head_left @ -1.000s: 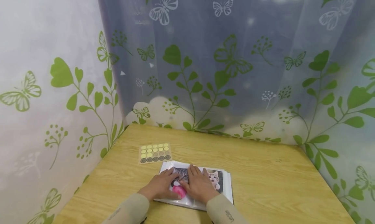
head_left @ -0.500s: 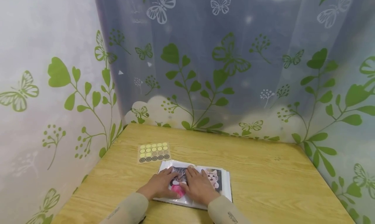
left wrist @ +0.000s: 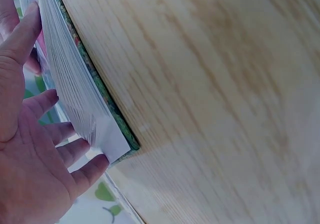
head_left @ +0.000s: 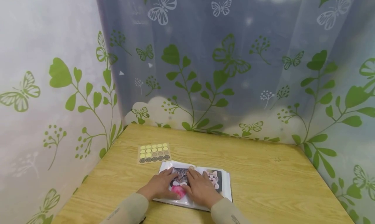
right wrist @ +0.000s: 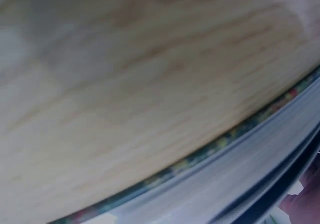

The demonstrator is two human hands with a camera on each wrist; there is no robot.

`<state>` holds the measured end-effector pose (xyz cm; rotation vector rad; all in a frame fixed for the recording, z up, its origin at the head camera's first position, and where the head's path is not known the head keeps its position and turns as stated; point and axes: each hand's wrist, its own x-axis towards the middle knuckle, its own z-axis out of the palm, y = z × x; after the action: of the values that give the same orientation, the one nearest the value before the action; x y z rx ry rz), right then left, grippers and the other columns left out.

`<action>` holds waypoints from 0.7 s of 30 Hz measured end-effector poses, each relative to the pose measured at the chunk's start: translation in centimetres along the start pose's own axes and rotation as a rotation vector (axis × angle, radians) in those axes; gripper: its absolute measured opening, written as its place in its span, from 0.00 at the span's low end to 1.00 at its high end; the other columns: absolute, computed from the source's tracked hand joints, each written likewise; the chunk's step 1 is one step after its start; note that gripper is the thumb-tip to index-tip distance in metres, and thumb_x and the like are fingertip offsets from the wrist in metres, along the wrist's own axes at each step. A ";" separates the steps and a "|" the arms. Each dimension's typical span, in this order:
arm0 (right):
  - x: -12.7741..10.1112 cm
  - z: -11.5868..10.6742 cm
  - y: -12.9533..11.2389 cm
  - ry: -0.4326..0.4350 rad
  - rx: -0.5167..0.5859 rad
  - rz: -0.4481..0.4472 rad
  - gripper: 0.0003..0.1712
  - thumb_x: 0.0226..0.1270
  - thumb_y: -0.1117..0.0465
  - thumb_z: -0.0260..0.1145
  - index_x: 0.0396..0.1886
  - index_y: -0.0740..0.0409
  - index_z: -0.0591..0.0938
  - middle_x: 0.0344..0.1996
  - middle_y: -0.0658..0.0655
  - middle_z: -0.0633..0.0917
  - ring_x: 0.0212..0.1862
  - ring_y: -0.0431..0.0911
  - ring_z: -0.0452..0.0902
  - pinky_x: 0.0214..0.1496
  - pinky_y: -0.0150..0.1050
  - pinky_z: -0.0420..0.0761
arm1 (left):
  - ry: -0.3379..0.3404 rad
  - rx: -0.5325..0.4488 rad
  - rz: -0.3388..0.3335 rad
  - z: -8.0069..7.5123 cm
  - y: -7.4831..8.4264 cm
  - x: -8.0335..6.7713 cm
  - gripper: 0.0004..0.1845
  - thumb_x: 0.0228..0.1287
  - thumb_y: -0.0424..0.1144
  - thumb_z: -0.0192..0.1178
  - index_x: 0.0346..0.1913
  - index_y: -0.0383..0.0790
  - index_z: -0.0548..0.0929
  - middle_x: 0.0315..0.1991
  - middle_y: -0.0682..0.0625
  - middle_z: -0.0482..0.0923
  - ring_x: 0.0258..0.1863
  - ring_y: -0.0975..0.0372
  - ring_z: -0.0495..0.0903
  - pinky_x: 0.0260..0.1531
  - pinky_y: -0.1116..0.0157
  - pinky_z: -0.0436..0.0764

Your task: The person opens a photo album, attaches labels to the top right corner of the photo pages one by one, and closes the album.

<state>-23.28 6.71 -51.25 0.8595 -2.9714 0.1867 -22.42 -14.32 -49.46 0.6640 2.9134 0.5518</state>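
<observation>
A photo album (head_left: 227, 185) lies open on the table, thick with white pages. Its left page shows a tabby cat photo (head_left: 181, 175) with a pink ball; a kitten photo (head_left: 213, 177) is on the right page. My left hand (head_left: 159, 186) rests spread on the left page, and in the left wrist view its fingertips touch the page edges (left wrist: 75, 79). Near the centre fold my right hand (head_left: 202, 189) presses with straight fingers, covering part of both pages. The right wrist view catches the album's patterned cover edge (right wrist: 200, 156).
A sheet of round stickers (head_left: 154, 153), yellow and dark, lies just beyond the album's left corner. The wood-grain table (head_left: 272, 185) extends to the right. A curtain (head_left: 199, 71) with leaves and butterflies hangs behind and at both sides.
My right hand has slid slightly toward me and to the right along the album's fold. The left hand stays in place on the left page.
</observation>
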 end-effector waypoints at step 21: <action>-0.4 0.2 1.9 0.087 0.040 0.010 0.33 0.76 0.42 0.52 0.66 0.63 0.74 0.64 0.62 0.75 0.67 0.56 0.68 0.69 0.62 0.63 | -0.001 0.003 -0.011 0.0 0.1 0.2 0.48 0.45 0.61 0.74 0.68 0.40 0.73 0.72 0.34 0.62 0.69 0.39 0.63 0.62 0.37 0.66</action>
<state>-23.91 8.47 -51.72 0.8182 -2.9016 0.2765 -22.53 -14.17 -49.48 0.6486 2.9160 0.5457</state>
